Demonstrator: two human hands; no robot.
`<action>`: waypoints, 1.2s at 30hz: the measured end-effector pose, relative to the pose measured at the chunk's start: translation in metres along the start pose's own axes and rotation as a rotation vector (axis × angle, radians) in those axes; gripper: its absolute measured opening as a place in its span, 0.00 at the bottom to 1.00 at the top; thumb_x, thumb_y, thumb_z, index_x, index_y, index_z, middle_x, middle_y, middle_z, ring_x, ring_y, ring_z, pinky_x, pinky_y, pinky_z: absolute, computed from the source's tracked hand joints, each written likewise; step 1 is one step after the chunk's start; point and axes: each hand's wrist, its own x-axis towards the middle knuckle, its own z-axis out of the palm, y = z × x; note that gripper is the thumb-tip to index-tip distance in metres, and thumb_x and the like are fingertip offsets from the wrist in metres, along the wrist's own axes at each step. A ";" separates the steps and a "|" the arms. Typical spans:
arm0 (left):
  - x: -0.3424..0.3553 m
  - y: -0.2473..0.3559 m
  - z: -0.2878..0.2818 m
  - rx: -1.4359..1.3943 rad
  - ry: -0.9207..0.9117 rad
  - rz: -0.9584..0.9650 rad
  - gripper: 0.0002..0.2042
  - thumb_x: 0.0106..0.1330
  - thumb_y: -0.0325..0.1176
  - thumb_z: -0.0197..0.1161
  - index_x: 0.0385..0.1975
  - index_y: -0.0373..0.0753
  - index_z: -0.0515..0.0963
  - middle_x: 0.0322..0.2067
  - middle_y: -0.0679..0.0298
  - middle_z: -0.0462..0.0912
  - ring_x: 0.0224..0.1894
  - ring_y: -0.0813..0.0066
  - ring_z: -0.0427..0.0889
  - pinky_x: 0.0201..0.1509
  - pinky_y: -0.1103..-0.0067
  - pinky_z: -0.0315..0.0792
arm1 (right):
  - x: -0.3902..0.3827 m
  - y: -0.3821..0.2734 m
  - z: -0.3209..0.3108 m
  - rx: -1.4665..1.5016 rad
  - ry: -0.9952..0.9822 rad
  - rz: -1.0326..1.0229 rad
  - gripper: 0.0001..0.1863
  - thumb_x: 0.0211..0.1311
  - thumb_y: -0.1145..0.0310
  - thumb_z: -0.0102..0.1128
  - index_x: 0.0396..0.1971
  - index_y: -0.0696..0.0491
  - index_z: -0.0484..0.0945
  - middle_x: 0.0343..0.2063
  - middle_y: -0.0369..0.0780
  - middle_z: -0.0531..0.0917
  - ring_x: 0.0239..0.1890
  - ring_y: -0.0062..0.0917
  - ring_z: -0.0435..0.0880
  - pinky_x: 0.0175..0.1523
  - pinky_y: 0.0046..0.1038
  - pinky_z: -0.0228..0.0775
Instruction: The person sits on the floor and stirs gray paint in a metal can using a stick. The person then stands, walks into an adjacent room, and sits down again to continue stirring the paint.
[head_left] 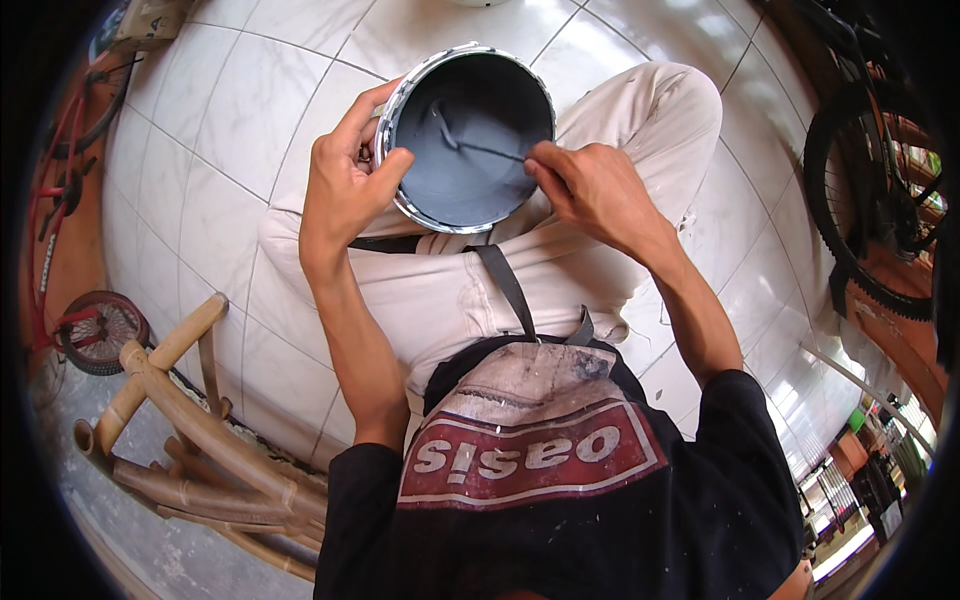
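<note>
A round bucket with a pale, paint-smeared rim stands in front of my crossed legs, tilted a little toward me. Inside is smooth blue-grey paint. My left hand grips the bucket's left rim, thumb over the edge and fingers around the outer wall. In my right hand, closed at the right rim, is a thin dark stirring rod. It reaches to the middle of the paint, where a curved, blurred end shows. How deep the rod goes cannot be made out.
White tiles cover the floor around me. Bamboo furniture stands at lower left. A red bicycle is along the left wall, and another bicycle's wheel is at the right. A cardboard box sits at upper left.
</note>
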 end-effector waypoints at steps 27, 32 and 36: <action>0.003 -0.005 0.010 -0.075 0.087 0.091 0.31 0.59 0.23 0.62 0.68 0.35 0.80 0.26 0.68 0.86 0.26 0.88 0.70 0.33 0.84 0.69 | -0.017 0.002 -0.008 -0.158 -0.078 -0.052 0.09 0.78 0.65 0.64 0.39 0.54 0.87 0.19 0.49 0.83 0.24 0.49 0.84 0.34 0.47 0.74; 0.002 -0.004 0.008 -0.061 0.085 0.089 0.31 0.59 0.22 0.62 0.68 0.35 0.80 0.26 0.68 0.85 0.26 0.88 0.69 0.32 0.84 0.69 | -0.013 0.007 -0.018 -0.121 -0.049 0.011 0.09 0.78 0.66 0.64 0.39 0.55 0.86 0.19 0.50 0.82 0.24 0.50 0.84 0.33 0.48 0.74; 0.004 -0.007 0.010 -0.046 0.075 0.099 0.31 0.59 0.22 0.62 0.68 0.35 0.80 0.26 0.68 0.86 0.25 0.87 0.69 0.32 0.84 0.68 | -0.020 0.005 -0.018 -0.084 -0.092 -0.046 0.09 0.78 0.66 0.64 0.38 0.55 0.86 0.19 0.50 0.82 0.25 0.51 0.84 0.33 0.48 0.74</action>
